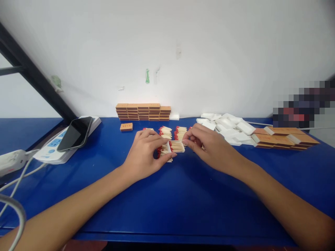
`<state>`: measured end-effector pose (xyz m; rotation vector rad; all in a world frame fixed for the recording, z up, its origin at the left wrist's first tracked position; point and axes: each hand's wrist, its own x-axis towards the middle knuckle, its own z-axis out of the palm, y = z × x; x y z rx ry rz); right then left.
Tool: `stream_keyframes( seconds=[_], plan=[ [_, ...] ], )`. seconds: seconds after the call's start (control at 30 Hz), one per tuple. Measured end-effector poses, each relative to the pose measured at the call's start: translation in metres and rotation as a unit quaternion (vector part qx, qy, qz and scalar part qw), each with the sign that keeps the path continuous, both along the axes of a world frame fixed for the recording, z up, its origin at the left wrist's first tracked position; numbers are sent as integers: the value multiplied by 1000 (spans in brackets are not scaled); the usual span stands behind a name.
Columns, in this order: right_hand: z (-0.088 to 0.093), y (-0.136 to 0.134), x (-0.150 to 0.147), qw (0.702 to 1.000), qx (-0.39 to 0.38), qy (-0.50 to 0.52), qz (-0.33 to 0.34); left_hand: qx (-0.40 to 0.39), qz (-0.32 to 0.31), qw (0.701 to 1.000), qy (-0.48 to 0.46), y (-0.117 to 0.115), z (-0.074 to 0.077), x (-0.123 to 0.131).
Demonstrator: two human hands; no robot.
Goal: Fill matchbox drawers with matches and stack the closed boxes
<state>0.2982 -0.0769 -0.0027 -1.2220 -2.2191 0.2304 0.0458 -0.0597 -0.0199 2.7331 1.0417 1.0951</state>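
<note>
1. The left hand (142, 151) is gripping a white tray (169, 146) between thumb and fingers, near the middle of the bench (162, 205).
2. Matches (177, 145) are lying lengthwise in that tray, red heads pointing toward the left hand.
3. The right hand (206, 143) is bringing its thumb and forefinger together at the tray's right end; whether they are pinching it, I cannot tell.
4. Loose matchsticks (180, 132) are sitting in heaps just behind the hands, with more showing under the tray.
5. Stacked matchboxes (143, 112) are standing against the wall (222, 52), a single matchbox (126, 127) resting before them.
6. Empty white trays (227, 124) are piling up beyond the right hand, beside orange boxes (277, 140).
7. A phone (75, 134) is leaning on a power strip (56, 158) at left.
</note>
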Motion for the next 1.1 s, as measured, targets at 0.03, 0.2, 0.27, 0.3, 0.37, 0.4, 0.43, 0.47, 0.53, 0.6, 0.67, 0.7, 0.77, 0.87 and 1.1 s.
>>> stream_keyframes(
  seconds=[0.03, 0.2, 0.27, 0.3, 0.37, 0.4, 0.43, 0.47, 0.53, 0.6, 0.67, 0.7, 0.77, 0.87, 1.1],
  plan=[
    [0, 3, 4, 1000, 5, -6, -6, 5, 10, 1000, -4, 1, 0, -1],
    [-9, 18, 21, 997, -6, -80, 1, 19, 44, 999, -21, 8, -1, -5],
    [-14, 21, 21, 995, -25, -94, 15, 19, 46, 998, -22, 9, -1, -5],
    [-16, 21, 20, 995, -33, -97, 20, 19, 46, 998, -23, 9, -1, -5],
    [-19, 21, 17, 994, -42, -101, 25, 18, 47, 998, -23, 9, -1, -5],
    [-20, 21, 15, 993, -45, -103, 27, 18, 47, 998, -22, 9, -1, -5],
    [-21, 20, 14, 993, -47, -105, 28, 17, 48, 999, -20, 8, 0, -5],
    [-21, 20, 13, 993, -48, -104, 28, 16, 48, 999, -19, 8, 0, -5],
    [-21, 20, 12, 994, -44, -98, 25, 16, 49, 999, -18, 8, 0, -5],
    [-21, 20, 12, 995, -38, -91, 25, 16, 49, 999, -19, 8, 0, -5],
    [-21, 21, 13, 995, -32, -89, 31, 15, 48, 999, -17, 9, -1, -5],
    [-21, 21, 13, 995, -31, -91, 35, 15, 48, 999, -15, 9, -1, -5],
    [-22, 22, 13, 994, -34, -94, 39, 15, 49, 999, -13, 9, -1, -5],
    [-23, 21, 13, 994, -39, -94, 38, 17, 49, 999, -15, 9, -1, -5],
    [-23, 21, 12, 994, -47, -97, 33, 16, 47, 999, -14, 9, -2, -6]
  ],
)
